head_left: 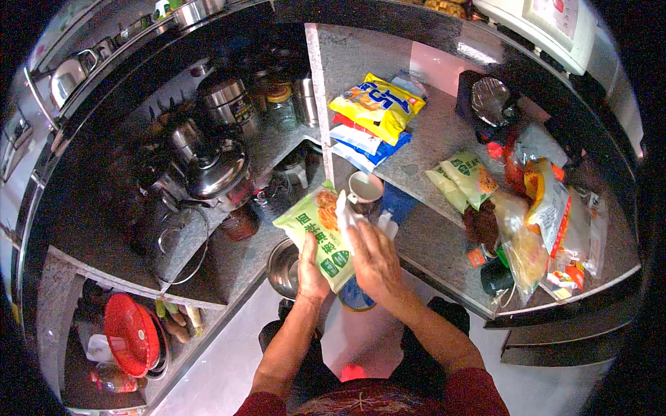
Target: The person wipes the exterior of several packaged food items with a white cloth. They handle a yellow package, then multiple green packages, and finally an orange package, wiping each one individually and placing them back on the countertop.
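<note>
My left hand grips the lower left edge of a pale green noodle packet, printed with a picture of noodles and held tilted in front of me. My right hand is closed on a crumpled white cloth or tissue, pressed against the packet's right side. Part of the white material sticks out beyond the fingers. Just past the hands stands a whitish cup. Below the packet, a steel bowl is partly hidden by my left hand.
On the right shelf lie two more green packets, a yellow bag stacked on others, and several plastic food bags. At left are steel pots and jars. A red basket sits low left. A pale divider separates the shelves.
</note>
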{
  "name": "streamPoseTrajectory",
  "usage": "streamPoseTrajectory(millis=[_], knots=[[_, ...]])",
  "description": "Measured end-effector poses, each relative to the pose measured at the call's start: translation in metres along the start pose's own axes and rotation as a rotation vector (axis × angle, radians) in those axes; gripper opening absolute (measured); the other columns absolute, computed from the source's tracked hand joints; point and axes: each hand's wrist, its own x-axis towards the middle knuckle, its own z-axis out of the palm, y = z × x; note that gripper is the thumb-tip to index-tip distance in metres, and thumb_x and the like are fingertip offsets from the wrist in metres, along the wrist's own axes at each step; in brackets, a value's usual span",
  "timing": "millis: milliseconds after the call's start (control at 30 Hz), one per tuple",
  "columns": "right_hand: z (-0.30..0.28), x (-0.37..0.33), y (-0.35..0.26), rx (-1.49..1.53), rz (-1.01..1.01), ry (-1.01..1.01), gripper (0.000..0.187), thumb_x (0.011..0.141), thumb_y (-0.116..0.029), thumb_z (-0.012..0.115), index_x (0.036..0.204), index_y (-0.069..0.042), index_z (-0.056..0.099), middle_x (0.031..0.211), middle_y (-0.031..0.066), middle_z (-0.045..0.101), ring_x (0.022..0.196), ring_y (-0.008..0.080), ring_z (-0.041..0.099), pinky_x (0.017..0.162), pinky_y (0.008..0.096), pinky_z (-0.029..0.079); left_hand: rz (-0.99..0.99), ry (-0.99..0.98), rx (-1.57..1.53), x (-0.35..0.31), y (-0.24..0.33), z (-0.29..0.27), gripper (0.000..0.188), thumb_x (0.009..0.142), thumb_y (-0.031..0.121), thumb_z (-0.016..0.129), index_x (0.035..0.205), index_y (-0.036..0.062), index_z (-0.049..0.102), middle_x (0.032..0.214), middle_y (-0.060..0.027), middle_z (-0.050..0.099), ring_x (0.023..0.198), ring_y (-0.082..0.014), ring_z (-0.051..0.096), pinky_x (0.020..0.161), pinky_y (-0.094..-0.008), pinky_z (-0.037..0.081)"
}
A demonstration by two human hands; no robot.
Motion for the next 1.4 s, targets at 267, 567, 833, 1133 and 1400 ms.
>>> streamPoseTrajectory(millis=[267,567,833,1133,1400], knots=[[0.009,-0.023,-0.033,0.141,-0.317,-0.037,0.035,0.076,-0.006,0.053,0.110,0.003,0.052,0.114,0.0185,0.049,0.104,0.0329,0.050,0.088,0.0416,0.042,0.120,0.096,-0.010,0.006,0.017,0.015,0.051,0.086,0.041,0.050,0.121,0.0045,0.043,0.114,-0.0117,0.054,0.103,-0.0280,0.052,0.093,-0.0408,0.040],[-0.062,0.021,0.029,0.512,0.177,0.380,0.028,0.081,0.000,0.048,0.108,-0.001,0.055,0.107,0.0146,0.054,0.099,0.0263,0.052,0.087,0.0324,0.041,-0.004,-0.011,0.003,0.003,0.015,0.003,0.050,0.082,0.025,0.060,0.124,0.0073,0.042,0.119,-0.0090,0.053,0.110,-0.0254,0.050,0.094,-0.0411,0.041],[-0.045,0.034,0.052,0.518,0.068,0.174,0.033,0.082,-0.001,0.050,0.114,-0.002,0.054,0.111,0.0142,0.052,0.103,0.0256,0.051,0.090,0.0318,0.039,0.093,-0.046,0.333,-0.002,-0.011,0.015,0.043,0.083,0.020,0.059,0.122,0.0103,0.043,0.116,-0.0052,0.054,0.104,-0.0211,0.055,0.090,-0.0372,0.045],[-0.040,0.015,0.052,0.633,0.021,-0.118,0.034,0.080,0.001,0.053,0.114,0.000,0.055,0.109,0.0161,0.055,0.100,0.0264,0.055,0.086,0.0311,0.042,0.133,0.107,0.251,0.005,-0.002,0.007,0.042,0.086,0.027,0.056,0.122,0.0116,0.042,0.116,-0.0058,0.054,0.104,-0.0228,0.055,0.087,-0.0388,0.047],[-0.097,0.001,0.071,1.128,0.139,-0.232,0.028,0.077,-0.009,0.056,0.103,0.001,0.061,0.111,0.0142,0.056,0.100,0.0223,0.055,0.086,0.0347,0.043,-0.185,-0.140,-0.090,0.005,0.007,0.000,0.048,0.087,0.043,0.049,0.122,0.0106,0.049,0.116,-0.0053,0.057,0.105,-0.0204,0.054,0.093,-0.0379,0.042]])
